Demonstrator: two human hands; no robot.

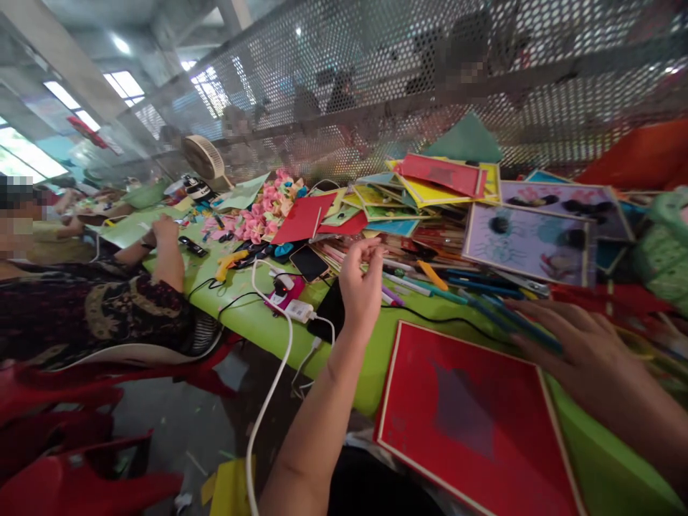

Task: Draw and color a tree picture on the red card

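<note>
My left hand (363,283) is raised over the near side of the pile, its fingers curled in and the thumb close to them. Whatever may be between those fingertips is too small to make out. At the right, my right hand (588,347) reaches palm down, somewhat blurred. A dark blue pen (529,325) lies between its thumb and fingers, pointing toward the other pens. Between my forearms lies a red square board (413,387) with a pale border and a dull purple, star-like patch (465,412) at its middle.
Behind my hands are loose pens (408,285), a phone (310,263), lilac picture cards (529,240) and stacked coloured boards (441,179). A white cable (284,358) hangs off the green table (258,315). A perforated metal screen (370,86) stands behind. Another person (107,301) sits at left.
</note>
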